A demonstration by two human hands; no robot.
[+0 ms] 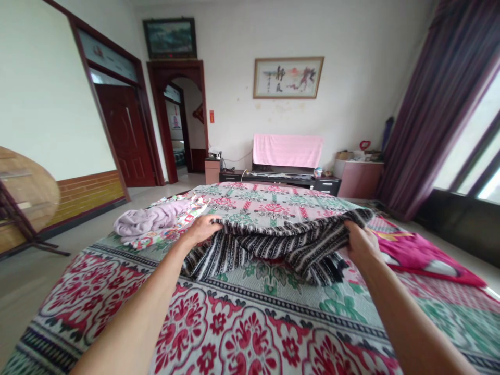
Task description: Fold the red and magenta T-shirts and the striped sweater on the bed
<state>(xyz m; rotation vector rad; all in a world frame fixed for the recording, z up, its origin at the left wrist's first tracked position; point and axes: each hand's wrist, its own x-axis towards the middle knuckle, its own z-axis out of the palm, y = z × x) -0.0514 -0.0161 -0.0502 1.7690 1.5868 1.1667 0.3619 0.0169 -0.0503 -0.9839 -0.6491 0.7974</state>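
Observation:
A black, grey and white striped knit garment [269,242] is stretched between my two hands, just above a patterned bedspread [250,333]. Its upper edge sags a little in the middle, and its lower folds hang to the cloth below. My left hand [203,229] pinches the left end of that edge. At the other end, my right hand [361,244] grips the fabric, which bunches up past the fingers. What kind of garment it is, I cannot tell from the folds.
Left of the garment lies a crumpled lilac cloth [150,217] on a white printed cloth [142,240]. A bright pink blanket [427,252] lies at the right. Beyond the bed stands a low cabinet [328,186] with a pink towel [288,150] draped above it.

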